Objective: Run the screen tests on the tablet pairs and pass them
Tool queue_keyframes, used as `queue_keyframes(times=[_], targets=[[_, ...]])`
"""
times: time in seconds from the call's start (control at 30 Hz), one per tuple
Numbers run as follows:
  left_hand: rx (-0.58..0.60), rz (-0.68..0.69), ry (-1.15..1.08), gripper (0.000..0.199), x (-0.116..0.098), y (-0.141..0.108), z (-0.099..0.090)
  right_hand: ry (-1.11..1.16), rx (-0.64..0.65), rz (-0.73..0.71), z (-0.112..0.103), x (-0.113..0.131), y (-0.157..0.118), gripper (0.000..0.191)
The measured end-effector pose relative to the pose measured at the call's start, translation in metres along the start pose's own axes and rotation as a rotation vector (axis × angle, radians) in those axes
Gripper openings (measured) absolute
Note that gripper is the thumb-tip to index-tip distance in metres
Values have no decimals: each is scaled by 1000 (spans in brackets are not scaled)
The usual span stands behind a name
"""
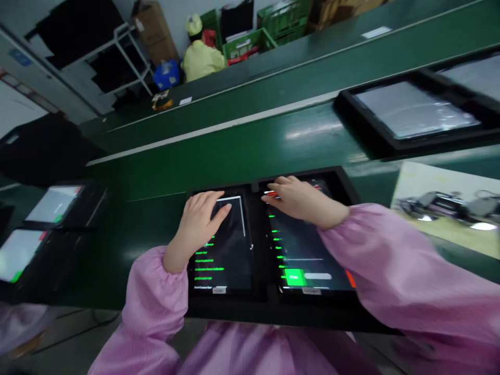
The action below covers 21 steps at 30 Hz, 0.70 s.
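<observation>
Along the green conveyor belt (219, 161), the left touchscreen tablet (230, 260) and right touchscreen tablet (308, 260) sit side by side in black frames, with only a narrow gap between them. Left hand (197, 229) lies released, fingers spread, on its screen. Right hand (300, 200) curves over the upper edge of its tablet, touching a small red-and-white item (271, 194) — whether it grasps this cannot be told. Open belt extends beyond both top edges — a further framed panel (410, 109) lies upper right.

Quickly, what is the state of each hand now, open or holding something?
Left hand: open, fingers on a tablet screen.
Right hand: loosely closed, apparently holding a red pen.
</observation>
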<state>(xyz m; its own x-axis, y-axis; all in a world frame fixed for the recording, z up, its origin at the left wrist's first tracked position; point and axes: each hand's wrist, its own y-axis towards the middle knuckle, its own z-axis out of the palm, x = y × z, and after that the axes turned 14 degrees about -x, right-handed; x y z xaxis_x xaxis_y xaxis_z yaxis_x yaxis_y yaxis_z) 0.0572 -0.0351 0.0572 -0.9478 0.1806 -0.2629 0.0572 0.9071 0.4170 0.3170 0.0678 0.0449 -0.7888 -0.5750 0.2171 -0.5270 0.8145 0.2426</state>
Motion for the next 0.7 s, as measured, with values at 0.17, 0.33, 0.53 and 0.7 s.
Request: queue_keyframes(times=[0.17,0.33,0.53,0.7], targets=[[90,1,41,51,-9,24,57,-32,-12,-5,16,2,-5,44],[50,-13,11,52,-2,19,66,-4,28,-9,8,3,-9,46],[45,-22,19,50,-2,23,71,7,41,-8,8,1,-8,47],[14,-15,-7,45,-8,24,73,29,-16,-42,22,-6,-6,43]])
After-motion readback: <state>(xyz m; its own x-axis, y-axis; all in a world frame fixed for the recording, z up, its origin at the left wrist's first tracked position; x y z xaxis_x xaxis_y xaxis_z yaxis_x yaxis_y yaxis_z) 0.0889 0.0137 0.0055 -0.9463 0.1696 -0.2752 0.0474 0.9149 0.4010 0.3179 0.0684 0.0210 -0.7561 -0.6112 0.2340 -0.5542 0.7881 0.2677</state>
